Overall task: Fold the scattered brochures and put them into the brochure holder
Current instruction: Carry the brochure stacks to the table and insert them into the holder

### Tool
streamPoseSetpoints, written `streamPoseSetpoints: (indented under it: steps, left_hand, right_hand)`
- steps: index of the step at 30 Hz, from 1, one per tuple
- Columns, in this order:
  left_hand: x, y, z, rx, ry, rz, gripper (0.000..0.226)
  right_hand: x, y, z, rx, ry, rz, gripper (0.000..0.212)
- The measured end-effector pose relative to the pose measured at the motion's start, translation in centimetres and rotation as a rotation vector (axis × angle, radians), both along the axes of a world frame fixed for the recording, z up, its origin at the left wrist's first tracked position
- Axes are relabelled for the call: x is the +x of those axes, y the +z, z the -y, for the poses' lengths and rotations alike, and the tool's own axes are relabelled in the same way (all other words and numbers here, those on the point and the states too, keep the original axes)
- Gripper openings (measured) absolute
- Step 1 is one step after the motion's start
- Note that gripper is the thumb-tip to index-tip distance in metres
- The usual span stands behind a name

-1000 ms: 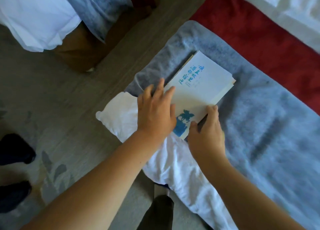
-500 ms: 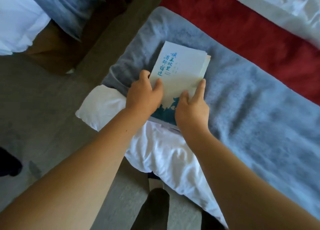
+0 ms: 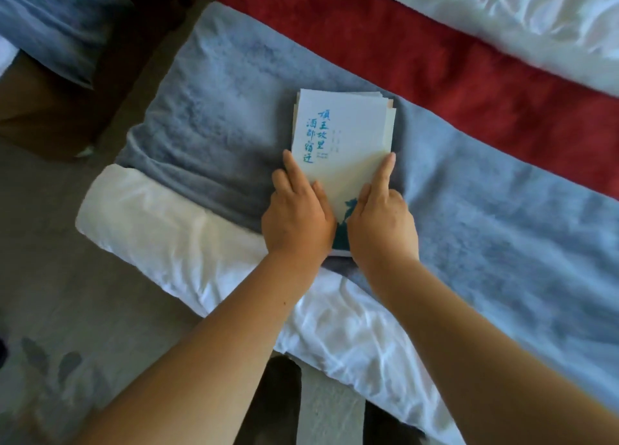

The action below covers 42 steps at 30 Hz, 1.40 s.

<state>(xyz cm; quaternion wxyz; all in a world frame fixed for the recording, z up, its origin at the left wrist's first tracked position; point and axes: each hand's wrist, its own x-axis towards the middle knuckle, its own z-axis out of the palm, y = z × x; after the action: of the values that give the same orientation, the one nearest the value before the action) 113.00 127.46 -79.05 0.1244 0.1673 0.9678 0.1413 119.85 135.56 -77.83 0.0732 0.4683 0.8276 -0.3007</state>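
A stack of folded white brochures point(image 3: 345, 136) with blue lettering lies on a grey-blue blanket point(image 3: 485, 243) on the bed. Its edges are slightly uneven at the far right corner. My left hand point(image 3: 296, 216) rests against the stack's left edge, fingers straight along it. My right hand point(image 3: 382, 216) presses the right edge, index finger stretched up the side. Both hands cover the stack's near end with its blue picture. No brochure holder is in view.
A red bed runner point(image 3: 435, 52) and white sheets point(image 3: 519, 12) lie beyond the blanket. White bedding point(image 3: 174, 240) hangs over the bed's near edge. Grey carpet floor point(image 3: 50, 294) is at left, a brown piece of furniture point(image 3: 50, 109) with a blue cloth at top left.
The stack has turned from slanted to nearly upright in view. Both hands slid from on top of it to its two side edges, squaring it.
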Motion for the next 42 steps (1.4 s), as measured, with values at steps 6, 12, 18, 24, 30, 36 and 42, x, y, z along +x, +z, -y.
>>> streamPoseSetpoints:
  steps: [6,12,18,24,30,36,42]
  left_hand:
    - [0.3,1.5,-3.8,0.01,-0.088,-0.042,0.064]
    - [-2.6,9.6,-9.6,0.037,-0.175,-0.056,0.066]
    - [-8.0,28.3,-14.9,0.151,-0.225,-0.053,0.061]
    - [-9.8,49.1,-17.1,0.249,-0.221,-0.056,0.056]
    - [-8.4,64.9,-17.5,0.235,-0.231,0.0,0.04]
    - [-6.9,74.3,-17.2,0.248,-0.247,0.005,0.039]
    - [-4.6,79.7,-18.8,0.243,-0.212,-0.012,0.051]
  right_hand:
    - [0.9,1.1,-4.0,0.003,-0.014,-0.086,0.071]
    - [-0.2,9.3,-9.0,0.051,-0.076,-0.152,0.073]
    - [-4.6,28.0,-14.8,0.105,-0.088,-0.265,0.068]
    - [-6.4,47.3,-17.9,0.257,-0.016,-0.263,0.041]
    - [-5.0,62.8,-18.0,0.544,0.361,0.143,0.022]
    - [-3.0,72.4,-17.7,0.468,0.189,0.064,0.031]
    - [-1.4,77.8,-18.6,0.325,0.043,-0.059,0.032]
